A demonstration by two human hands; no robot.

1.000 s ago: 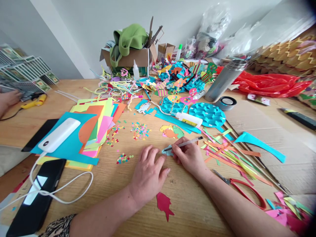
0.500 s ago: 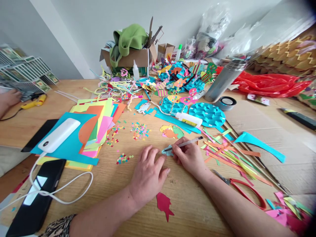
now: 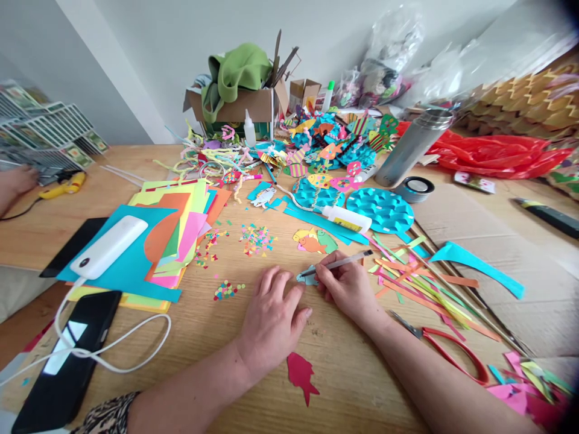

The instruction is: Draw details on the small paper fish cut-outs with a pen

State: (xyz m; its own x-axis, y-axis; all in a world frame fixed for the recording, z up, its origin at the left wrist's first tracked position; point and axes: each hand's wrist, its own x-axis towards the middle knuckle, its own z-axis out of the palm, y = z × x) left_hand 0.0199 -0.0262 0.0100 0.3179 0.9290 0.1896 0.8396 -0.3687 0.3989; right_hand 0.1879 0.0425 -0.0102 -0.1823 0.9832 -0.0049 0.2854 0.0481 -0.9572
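- Wooden table: broad, pale, with visible grain.
- Left hand: rests on it palm-down, fingers loose and unclenched.
- Right hand: pinches a slim grey pen.
- Blue paper fish: lies on the table between the hands, under the pen's tip.

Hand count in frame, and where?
3. Left hand on the tabletop, fingertips at the light-blue paper fish; right hand holding a pen over that fish; another person's hand at the left edge, partly cut off. Others could be out of frame.
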